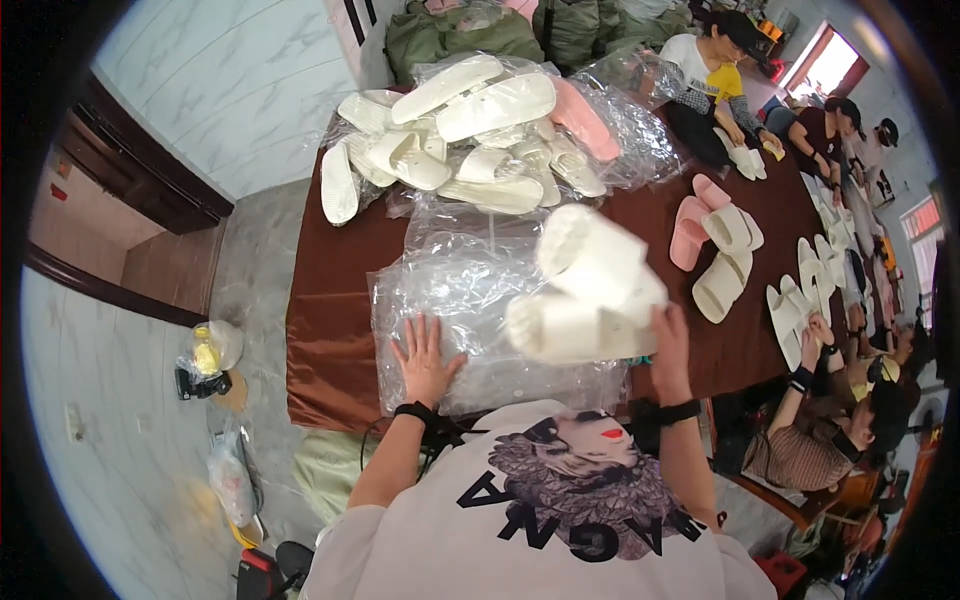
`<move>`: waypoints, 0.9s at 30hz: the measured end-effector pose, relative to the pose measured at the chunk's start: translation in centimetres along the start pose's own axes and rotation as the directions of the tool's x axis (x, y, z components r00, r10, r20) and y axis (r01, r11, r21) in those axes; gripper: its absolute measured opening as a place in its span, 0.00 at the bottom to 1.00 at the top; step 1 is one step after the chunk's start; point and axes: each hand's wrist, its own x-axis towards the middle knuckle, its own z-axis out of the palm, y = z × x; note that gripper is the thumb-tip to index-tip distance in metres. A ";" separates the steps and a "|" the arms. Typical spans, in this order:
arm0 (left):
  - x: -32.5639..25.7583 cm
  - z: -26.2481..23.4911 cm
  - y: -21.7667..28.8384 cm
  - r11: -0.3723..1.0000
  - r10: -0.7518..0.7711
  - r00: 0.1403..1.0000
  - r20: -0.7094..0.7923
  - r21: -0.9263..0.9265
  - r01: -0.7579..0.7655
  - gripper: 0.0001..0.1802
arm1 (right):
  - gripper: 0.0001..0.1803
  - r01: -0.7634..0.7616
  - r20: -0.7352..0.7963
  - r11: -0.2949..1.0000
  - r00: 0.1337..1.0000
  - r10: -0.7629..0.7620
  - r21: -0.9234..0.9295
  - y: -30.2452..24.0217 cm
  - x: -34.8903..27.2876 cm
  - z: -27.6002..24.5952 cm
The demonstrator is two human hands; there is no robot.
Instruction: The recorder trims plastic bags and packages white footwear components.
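A pair of white slide slippers (575,328), slightly blurred, hangs above the table with the toes toward the left. My right hand (671,345) grips the pair at its right end, its fingers partly hidden behind the slippers. My left hand (427,362) lies flat with fingers spread on clear plastic bags (490,268) layered on the brown-covered table (330,300). Beyond them is a loose heap of white slippers (497,105), with a pink slipper (585,120) on its right side, all on more crumpled plastic.
Right of the bags lie pink slippers (688,232) and cream slippers (722,286). Several people work along the table; a nearby worker's hands (820,333) touch white slippers (788,315) at the right. Green sacks (465,38) stand behind. A doorway (130,210) opens at left.
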 end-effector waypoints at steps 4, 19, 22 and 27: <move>0.7 0.0 0.8 1.000 0.021 1.000 -0.022 -0.002 -0.021 0.48 | 0.12 -0.184 0.102 0.942 0.970 0.220 -0.281 10.2 0.6 -1.8; -0.2 -0.1 0.1 0.998 -0.017 1.000 0.008 -0.063 0.017 0.48 | 0.20 -0.012 -0.181 0.945 0.981 0.075 0.327 -0.6 6.5 -15.2; 0.1 -0.3 0.3 0.999 -0.008 1.000 -0.031 -0.035 0.007 0.47 | 0.25 0.087 -0.167 0.890 0.986 -0.012 0.448 -1.2 6.6 -15.0; 0.2 -1.0 0.9 1.000 0.001 1.000 -0.009 -0.026 -0.001 0.47 | 0.33 0.095 0.111 0.966 0.991 -0.070 -0.240 0.4 4.5 -4.5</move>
